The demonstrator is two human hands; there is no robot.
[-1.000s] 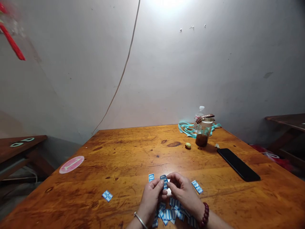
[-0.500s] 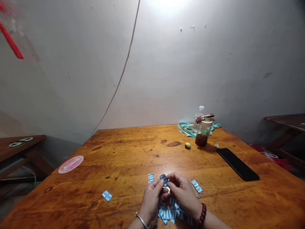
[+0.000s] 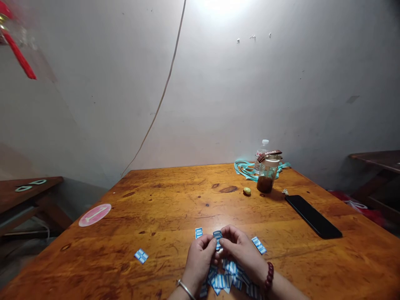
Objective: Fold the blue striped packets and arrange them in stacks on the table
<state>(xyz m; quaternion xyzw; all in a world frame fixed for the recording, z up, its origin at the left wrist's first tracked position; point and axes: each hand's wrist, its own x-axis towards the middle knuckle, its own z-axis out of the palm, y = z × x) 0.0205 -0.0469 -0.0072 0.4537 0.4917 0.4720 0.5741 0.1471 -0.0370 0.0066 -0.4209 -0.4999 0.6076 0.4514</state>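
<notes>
Between the fingertips of both hands is a small blue-and-white label sheet (image 3: 217, 235), tilted up above the table. My left hand (image 3: 199, 259), with a silver bangle at its wrist, pinches its lower left side. My right hand (image 3: 242, 250), wearing dark red beads, grips the right side with thumb and fingers. Under the hands lies a loose pile of similar label sheets (image 3: 221, 281), partly hidden by them. One single sheet (image 3: 141, 256) lies off to the left, another (image 3: 198, 232) just beyond my left hand, and a third (image 3: 258, 245) right of my right hand.
On the wooden table (image 3: 168, 208), a black phone (image 3: 313, 216) lies at right. Behind it stand a brown-strapped cup (image 3: 265, 181) of dark liquid and a clear bottle (image 3: 264, 148), beside turquoise straps (image 3: 242, 168). A small yellowish object (image 3: 246, 191) sits nearby. A pink disc (image 3: 95, 215) marks the left edge.
The held label sheet has turned more upright and shifted slightly right, its printed face showing more. Both hands keep their pinch, and the view has shifted a little.
</notes>
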